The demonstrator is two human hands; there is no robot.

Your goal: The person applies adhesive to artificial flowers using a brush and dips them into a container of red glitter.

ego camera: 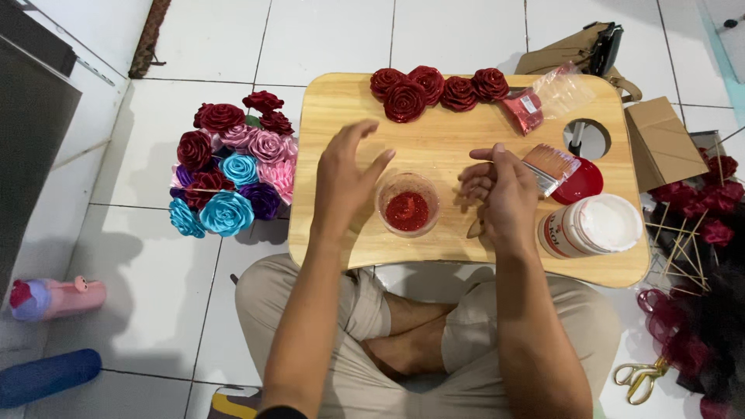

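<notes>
My right hand grips a flat paintbrush whose bristles rest over a red lid on the wooden lap table. My left hand hovers with fingers spread and nothing in it, just left of a clear cup of red glitter. A white glue jar stands open beside my right wrist. Several glittered dark red roses lie along the table's far edge, next to a red glitter packet.
A bunch of red, pink, purple and blue ribbon roses lies on the tiled floor at left. Red roses on sticks, a cardboard box, a tan bag and gold scissors are at right. A pink bottle lies far left.
</notes>
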